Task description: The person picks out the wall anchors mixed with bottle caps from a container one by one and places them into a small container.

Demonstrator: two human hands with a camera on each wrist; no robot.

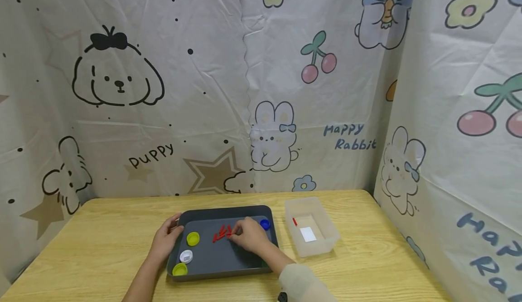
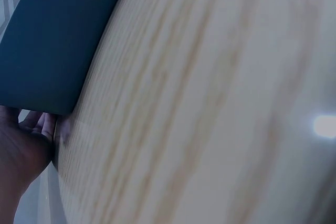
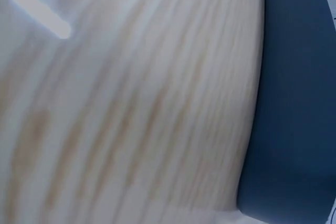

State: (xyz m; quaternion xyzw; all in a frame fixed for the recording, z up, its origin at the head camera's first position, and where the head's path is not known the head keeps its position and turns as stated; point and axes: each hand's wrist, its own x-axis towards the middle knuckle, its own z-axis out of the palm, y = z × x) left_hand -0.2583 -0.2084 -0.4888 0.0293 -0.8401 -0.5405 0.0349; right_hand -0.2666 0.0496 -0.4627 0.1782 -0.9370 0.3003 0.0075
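Note:
A dark grey tray (image 1: pixel 220 275) lies on the wooden table. My left hand (image 1: pixel 166 236) holds its left side at the rim; the left wrist view shows the same hand (image 2: pixel 23 145) against the end of the tray (image 2: pixel 52 45). Over the middle of the tray, my right hand (image 1: pixel 250 235) pinches at the edge of a small pile of red sticks (image 1: pixel 220 234), its fingertips on one red stick (image 1: pixel 229 232). The right wrist view has only the tray's outer wall (image 3: pixel 294 103) and the table, without the hand.
Inside the tray are a yellow cap (image 1: pixel 193 238), a white cap (image 1: pixel 186 256), a yellow-green cap (image 1: pixel 180 270) and a blue cap (image 1: pixel 265 224). Right of it stands a translucent bin (image 1: pixel 316 250) with a red stick (image 1: pixel 295 221) and a white card (image 1: pixel 307 234) inside. A printed curtain (image 1: pixel 212 89) hangs behind.

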